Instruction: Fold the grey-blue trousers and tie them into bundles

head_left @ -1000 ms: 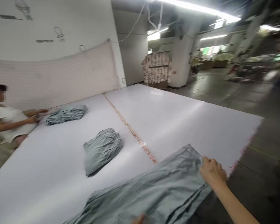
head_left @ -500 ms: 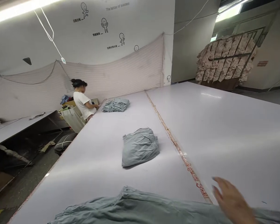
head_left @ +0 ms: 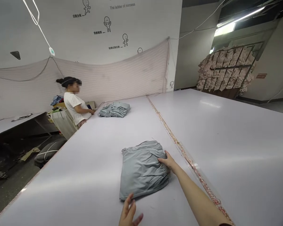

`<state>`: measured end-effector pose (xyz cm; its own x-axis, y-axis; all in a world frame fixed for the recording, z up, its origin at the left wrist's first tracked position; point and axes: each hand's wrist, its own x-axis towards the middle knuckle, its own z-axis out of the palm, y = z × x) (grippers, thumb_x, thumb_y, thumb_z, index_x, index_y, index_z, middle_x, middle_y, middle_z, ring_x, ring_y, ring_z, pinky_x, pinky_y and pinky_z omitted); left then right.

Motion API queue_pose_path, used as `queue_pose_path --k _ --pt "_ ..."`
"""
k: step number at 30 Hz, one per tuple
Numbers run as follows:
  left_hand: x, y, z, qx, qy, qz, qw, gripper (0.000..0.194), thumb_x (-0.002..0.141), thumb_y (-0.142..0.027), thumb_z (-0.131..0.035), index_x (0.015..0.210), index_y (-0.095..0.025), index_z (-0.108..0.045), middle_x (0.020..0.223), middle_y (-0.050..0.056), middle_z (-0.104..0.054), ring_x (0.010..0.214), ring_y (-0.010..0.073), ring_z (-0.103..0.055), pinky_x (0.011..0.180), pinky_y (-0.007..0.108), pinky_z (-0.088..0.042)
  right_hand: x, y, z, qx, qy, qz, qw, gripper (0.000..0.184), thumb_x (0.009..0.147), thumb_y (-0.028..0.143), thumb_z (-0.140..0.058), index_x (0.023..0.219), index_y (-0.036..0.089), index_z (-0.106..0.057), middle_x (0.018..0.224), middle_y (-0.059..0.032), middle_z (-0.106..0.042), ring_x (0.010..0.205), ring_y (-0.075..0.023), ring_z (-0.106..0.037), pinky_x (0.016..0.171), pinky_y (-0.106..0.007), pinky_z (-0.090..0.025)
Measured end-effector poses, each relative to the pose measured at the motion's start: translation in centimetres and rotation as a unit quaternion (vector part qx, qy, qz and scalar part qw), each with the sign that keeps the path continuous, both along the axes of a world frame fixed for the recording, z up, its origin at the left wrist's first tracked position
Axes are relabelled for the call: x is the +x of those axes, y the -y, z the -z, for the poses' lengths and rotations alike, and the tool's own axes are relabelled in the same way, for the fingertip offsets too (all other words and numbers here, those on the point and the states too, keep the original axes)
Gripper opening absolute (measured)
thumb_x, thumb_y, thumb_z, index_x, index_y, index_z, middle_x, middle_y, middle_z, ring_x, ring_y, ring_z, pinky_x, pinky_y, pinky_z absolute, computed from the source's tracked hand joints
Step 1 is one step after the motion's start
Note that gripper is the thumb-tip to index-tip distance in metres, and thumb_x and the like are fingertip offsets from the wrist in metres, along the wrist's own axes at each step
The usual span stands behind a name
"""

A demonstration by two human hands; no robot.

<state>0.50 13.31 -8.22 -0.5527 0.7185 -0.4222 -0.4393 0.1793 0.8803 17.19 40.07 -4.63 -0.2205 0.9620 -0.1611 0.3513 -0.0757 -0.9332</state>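
Note:
Folded grey-blue pants (head_left: 141, 169) with a gathered elastic waistband lie on the white table in front of me. At their right side, my right hand (head_left: 168, 162) grips the waistband edge, thumb on top of the cloth and the other fingers partly hidden. My left hand (head_left: 129, 213) is just below the near left corner of the pants, its fingers apart and holding nothing. Whether its fingertips touch the cloth, I cannot tell.
Across the white table (head_left: 214, 135) runs a measuring tape strip (head_left: 176, 141). Farther off lies a stack of grey-blue garments (head_left: 114, 110), beside a person in a white shirt (head_left: 74, 105) at the left edge. A rack of pale cloth (head_left: 226, 67) stands at the back right.
My right hand has moved left and forward onto the folded pants, and my left hand has come into view. The spread garment at the near edge has left the view; the folded pants appear nearer.

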Motion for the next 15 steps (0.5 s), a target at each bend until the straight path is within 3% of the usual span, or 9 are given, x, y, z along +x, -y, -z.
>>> queue_pose_path --k 4,8,10,12,15 --pt "0.5 -3.8 -1.1 0.050 -0.081 0.042 0.995 0.066 0.065 -0.054 -0.068 0.121 -0.021 -0.053 0.147 0.014 -0.041 0.141 0.0287 -0.028 0.112 0.040 -0.032 0.2 1.8 0.3 -0.038 -0.045 -0.021 0.998 0.067 0.066 0.041 -0.066 0.124 0.010 -0.050 0.122 -0.0176 -0.063 0.111 -0.0270 -0.061 0.093 -0.037 -0.048" --pt "3.9 -5.7 -4.4 0.098 -0.042 0.093 0.990 0.084 0.059 -0.053 -0.077 0.129 -0.016 -0.048 0.144 0.019 -0.045 0.136 0.0321 -0.036 0.112 0.041 -0.032 0.1 8.3 -1.6 -0.029 -0.178 -0.065 0.981 0.057 0.067 0.046 -0.070 0.113 0.016 -0.056 0.112 -0.0109 -0.069 0.102 -0.0241 -0.064 0.089 -0.034 -0.050" --pt "5.2 -5.5 -6.8 0.118 0.003 0.124 0.985 0.088 0.060 -0.048 -0.079 0.135 -0.019 -0.042 0.141 0.017 -0.049 0.132 0.0310 -0.043 0.109 0.040 -0.037 -0.4 11.8 -3.3 -0.024 -0.219 -0.099 0.970 0.058 0.069 0.050 -0.071 0.115 0.019 -0.056 0.106 -0.0080 -0.070 0.095 -0.0238 -0.065 0.082 -0.033 -0.052" --pt "5.5 -4.6 -9.3 0.116 0.046 0.155 0.980 0.086 0.064 -0.046 -0.077 0.137 -0.021 -0.038 0.133 0.016 -0.057 0.119 0.0309 -0.055 0.102 0.042 -0.044 -0.8 14.5 -5.1 -0.052 -0.222 -0.154 0.961 0.057 0.074 0.058 -0.065 0.118 0.023 -0.056 0.099 -0.0054 -0.071 0.085 -0.0223 -0.065 0.064 -0.029 -0.052" --pt "4.7 -2.5 -11.8 0.108 0.073 0.217 0.968 0.080 0.067 -0.045 -0.075 0.133 -0.016 -0.041 0.116 0.017 -0.066 0.096 0.0311 -0.066 0.090 0.046 -0.050 -1.2 16.8 -7.1 -0.121 -0.226 -0.219 0.942 0.059 0.080 0.068 -0.050 0.115 0.023 -0.060 0.087 -0.0057 -0.070 0.070 -0.0205 -0.063 0.047 -0.026 -0.044"
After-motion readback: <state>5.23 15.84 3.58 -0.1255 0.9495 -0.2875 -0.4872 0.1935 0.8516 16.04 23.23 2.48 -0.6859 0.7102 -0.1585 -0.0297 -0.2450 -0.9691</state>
